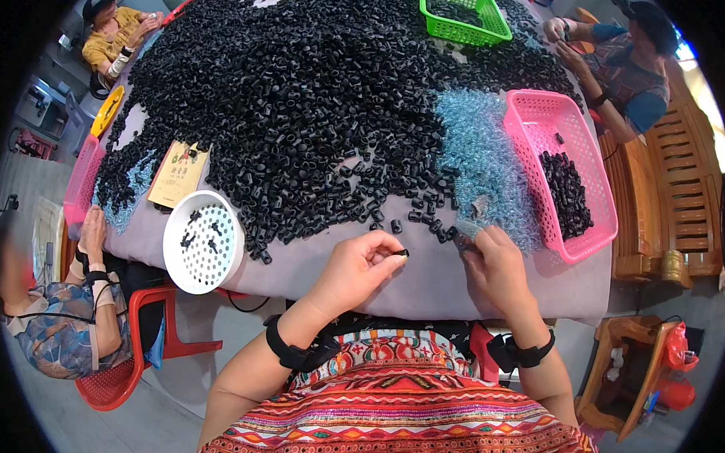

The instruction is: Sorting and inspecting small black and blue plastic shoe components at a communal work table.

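Observation:
My left hand is closed, thumb and forefinger pinching a small black plastic cap above the near edge of the cloth. To its right, my right hand has its fingers drawn together around a small clear plastic piece, whose exact shape I cannot make out. Just beyond lies a spread of clear bluish plastic pieces. A huge heap of black plastic caps covers much of the table, its loose near edge lying close to both hands.
A pink basket at right holds black parts. At left stand a white perforated bowl with a few parts and a yellow booklet. A green basket sits far off. Other people sit around the table; a red chair is at left.

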Demonstrator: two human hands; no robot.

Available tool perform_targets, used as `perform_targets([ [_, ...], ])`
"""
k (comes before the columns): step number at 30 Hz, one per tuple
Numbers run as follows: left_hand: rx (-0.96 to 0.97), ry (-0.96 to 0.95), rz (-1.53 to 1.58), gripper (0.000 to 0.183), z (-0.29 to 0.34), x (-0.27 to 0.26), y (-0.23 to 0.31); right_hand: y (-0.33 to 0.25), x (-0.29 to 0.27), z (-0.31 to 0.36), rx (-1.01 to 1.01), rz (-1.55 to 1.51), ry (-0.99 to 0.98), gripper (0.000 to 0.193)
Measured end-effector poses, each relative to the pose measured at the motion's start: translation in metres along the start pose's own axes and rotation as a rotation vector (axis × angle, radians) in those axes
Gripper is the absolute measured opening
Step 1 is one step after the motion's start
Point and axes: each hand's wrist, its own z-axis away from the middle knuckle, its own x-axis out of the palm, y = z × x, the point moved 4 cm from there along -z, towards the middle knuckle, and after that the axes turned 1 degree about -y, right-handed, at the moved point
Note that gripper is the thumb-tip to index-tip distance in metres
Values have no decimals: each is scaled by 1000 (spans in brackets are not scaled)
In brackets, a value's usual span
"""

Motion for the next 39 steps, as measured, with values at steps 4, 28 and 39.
perform_targets([
  [4, -113, -77, 354, 12, -1, 3, 4, 3, 3, -2, -6, 6, -16, 18],
  [28, 83, -171, -34, 20, 9, 8, 14, -48, 25, -19, 132, -713, -282, 23],
  [39, -35, -430, 262, 20, 19, 16, -1, -48, 35, -14, 406, -1424, -507, 46],
])
